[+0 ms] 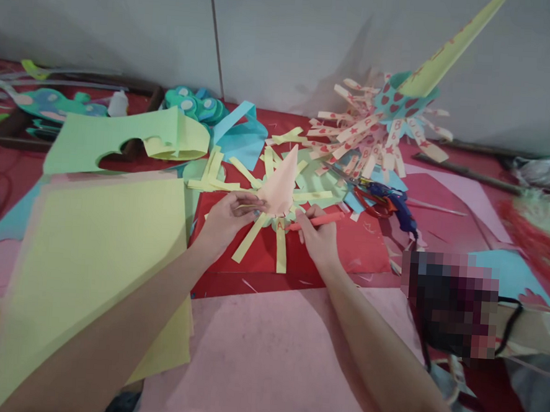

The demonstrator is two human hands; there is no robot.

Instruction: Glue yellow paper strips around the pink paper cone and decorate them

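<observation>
A pale pink paper cone point(280, 187) stands at the middle, with yellow paper strips point(249, 238) spreading out around its base. My left hand point(230, 219) has its fingers closed at the cone's lower left edge. In my right hand point(317, 233) is a red marker point(327, 220), its tip at a strip just below the cone. A red letter A shows on that strip. Under the strips lies a red sheet point(360, 248).
Yellow sheets point(104, 264) are stacked on the left, a pink sheet point(266, 354) in front. A decorated paper cone piece point(402, 102) stands back right, near a blue glue gun point(399, 204) and scissors point(373, 202). Another person point(455, 304) is at the right.
</observation>
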